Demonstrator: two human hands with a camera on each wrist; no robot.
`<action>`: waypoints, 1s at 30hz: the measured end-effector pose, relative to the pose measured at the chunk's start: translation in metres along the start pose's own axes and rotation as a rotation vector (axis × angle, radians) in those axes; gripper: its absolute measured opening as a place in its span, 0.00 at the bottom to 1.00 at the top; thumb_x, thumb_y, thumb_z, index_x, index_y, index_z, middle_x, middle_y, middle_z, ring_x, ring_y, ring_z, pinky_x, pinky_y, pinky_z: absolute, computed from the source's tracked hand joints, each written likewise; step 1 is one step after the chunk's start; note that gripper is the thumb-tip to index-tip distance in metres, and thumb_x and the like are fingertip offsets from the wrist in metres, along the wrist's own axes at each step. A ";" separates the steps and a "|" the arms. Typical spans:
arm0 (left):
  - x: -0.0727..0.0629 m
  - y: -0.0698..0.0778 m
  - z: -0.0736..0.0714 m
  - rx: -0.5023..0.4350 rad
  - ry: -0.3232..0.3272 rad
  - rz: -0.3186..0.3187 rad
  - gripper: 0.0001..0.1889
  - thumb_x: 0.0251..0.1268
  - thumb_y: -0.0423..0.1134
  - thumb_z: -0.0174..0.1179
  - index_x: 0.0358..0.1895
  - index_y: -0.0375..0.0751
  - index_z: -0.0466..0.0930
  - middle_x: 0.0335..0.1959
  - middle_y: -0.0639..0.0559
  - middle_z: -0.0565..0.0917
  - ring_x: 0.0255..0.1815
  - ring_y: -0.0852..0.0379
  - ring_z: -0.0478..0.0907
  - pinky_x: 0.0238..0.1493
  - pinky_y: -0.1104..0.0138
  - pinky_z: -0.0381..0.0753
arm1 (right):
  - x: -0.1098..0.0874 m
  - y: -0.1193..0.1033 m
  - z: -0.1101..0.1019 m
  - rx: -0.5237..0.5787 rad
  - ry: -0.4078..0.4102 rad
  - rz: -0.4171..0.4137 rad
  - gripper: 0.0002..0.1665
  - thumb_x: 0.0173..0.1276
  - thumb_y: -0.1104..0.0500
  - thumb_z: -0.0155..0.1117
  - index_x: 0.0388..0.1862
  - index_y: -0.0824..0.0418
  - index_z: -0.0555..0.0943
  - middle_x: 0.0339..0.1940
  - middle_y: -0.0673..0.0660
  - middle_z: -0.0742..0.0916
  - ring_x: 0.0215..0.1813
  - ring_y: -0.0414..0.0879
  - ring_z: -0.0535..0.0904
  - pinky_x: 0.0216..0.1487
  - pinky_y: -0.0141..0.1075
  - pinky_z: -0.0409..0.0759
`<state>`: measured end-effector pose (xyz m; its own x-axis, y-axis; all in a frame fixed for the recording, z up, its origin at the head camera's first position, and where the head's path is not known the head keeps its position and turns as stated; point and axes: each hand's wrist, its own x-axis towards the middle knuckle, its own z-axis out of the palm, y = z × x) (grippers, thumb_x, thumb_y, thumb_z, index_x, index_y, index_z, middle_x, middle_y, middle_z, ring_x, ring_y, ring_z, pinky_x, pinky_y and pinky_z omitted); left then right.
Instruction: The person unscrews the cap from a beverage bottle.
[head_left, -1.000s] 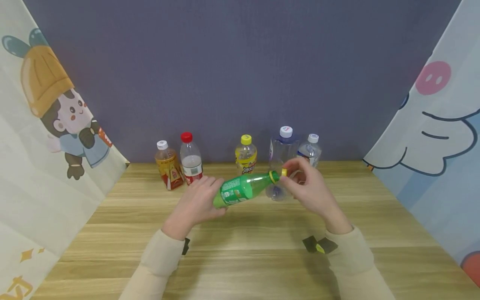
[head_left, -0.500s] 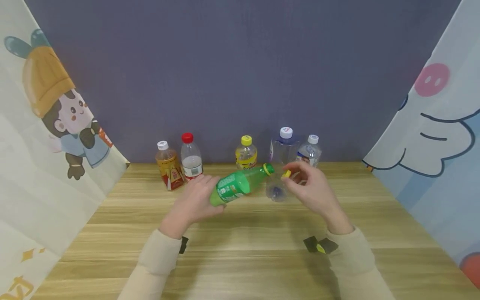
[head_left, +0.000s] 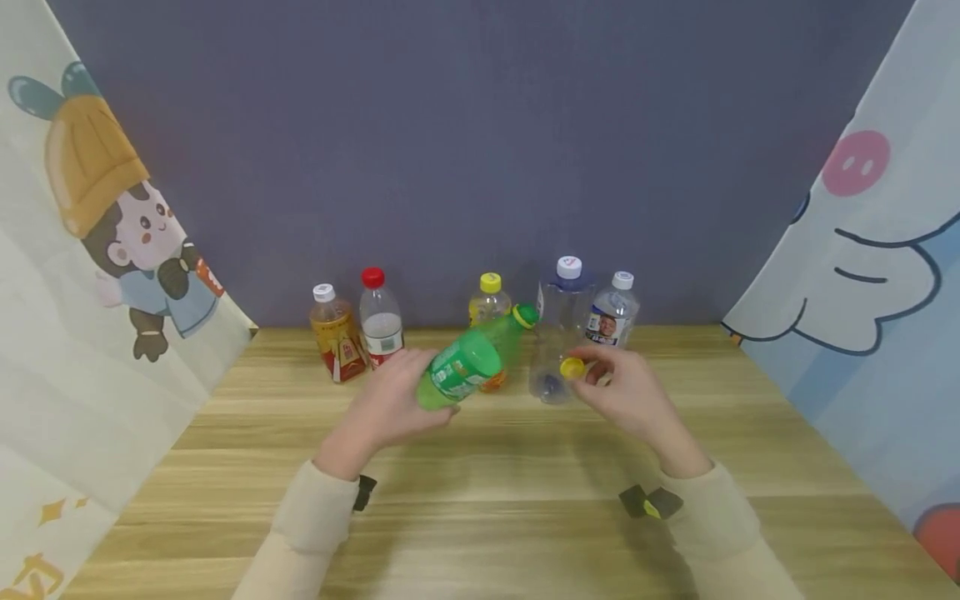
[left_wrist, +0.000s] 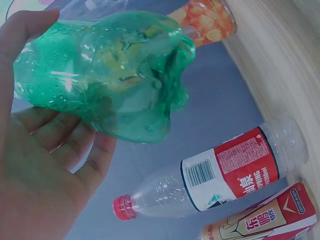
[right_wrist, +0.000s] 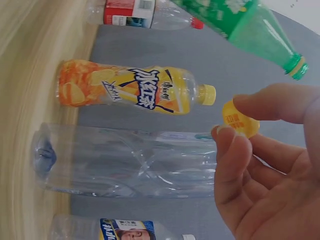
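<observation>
My left hand (head_left: 390, 400) grips a green plastic soda bottle (head_left: 457, 371) round its lower body. The bottle is tilted, its uncapped neck (right_wrist: 296, 66) pointing up and to the right, and green liquid shows inside. In the left wrist view the bottle's lobed base (left_wrist: 165, 80) sticks out past the fingers. A yellow bottle cap (right_wrist: 240, 119) is pinched between thumb and fingertips of my right hand (head_left: 630, 392), apart from the bottle mouth. In the head view the cap's hollow side faces up. Both hands are held above the wooden table (head_left: 480, 517).
Along the back stand a brown-orange bottle (head_left: 339, 337), a red-capped bottle (head_left: 382, 321), a yellow-capped iced tea bottle (right_wrist: 130, 87), a large clear bottle (head_left: 562, 312) and a smaller white-capped one (head_left: 613, 312). A grey-blue panel (head_left: 480, 150) rises behind, with printed curtains at both sides.
The cap has come away from the green bottle's mouth and turned over in my right hand, which moved slightly down. The bottle's neck has swung up and left, tipping it more upright.
</observation>
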<state>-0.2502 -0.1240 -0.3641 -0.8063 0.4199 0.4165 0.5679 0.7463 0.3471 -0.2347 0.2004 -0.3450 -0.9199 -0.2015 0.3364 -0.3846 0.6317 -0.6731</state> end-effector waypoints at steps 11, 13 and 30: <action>0.004 -0.008 0.000 -0.329 0.000 -0.169 0.34 0.53 0.50 0.77 0.63 0.46 0.76 0.50 0.54 0.83 0.47 0.53 0.81 0.48 0.55 0.83 | -0.004 0.005 0.002 -0.094 -0.054 -0.057 0.18 0.59 0.61 0.76 0.49 0.65 0.87 0.29 0.50 0.83 0.31 0.43 0.73 0.30 0.35 0.70; 0.006 -0.010 0.001 -0.380 -0.003 -0.211 0.35 0.53 0.52 0.77 0.64 0.45 0.75 0.50 0.53 0.84 0.46 0.51 0.82 0.47 0.55 0.84 | -0.003 0.006 0.003 -0.100 -0.073 -0.050 0.19 0.60 0.61 0.76 0.49 0.65 0.86 0.32 0.51 0.86 0.31 0.44 0.73 0.31 0.36 0.72; 0.025 -0.021 0.002 -0.339 -0.024 -0.320 0.41 0.52 0.55 0.77 0.64 0.41 0.68 0.53 0.46 0.83 0.53 0.46 0.81 0.53 0.48 0.82 | -0.009 0.022 0.024 -0.223 -0.255 -0.030 0.12 0.57 0.63 0.73 0.41 0.62 0.83 0.36 0.51 0.86 0.37 0.48 0.80 0.39 0.43 0.81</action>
<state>-0.2824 -0.1284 -0.3629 -0.9512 0.2109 0.2253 0.3085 0.6310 0.7118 -0.2370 0.1982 -0.3784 -0.9088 -0.3857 0.1590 -0.4114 0.7653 -0.4950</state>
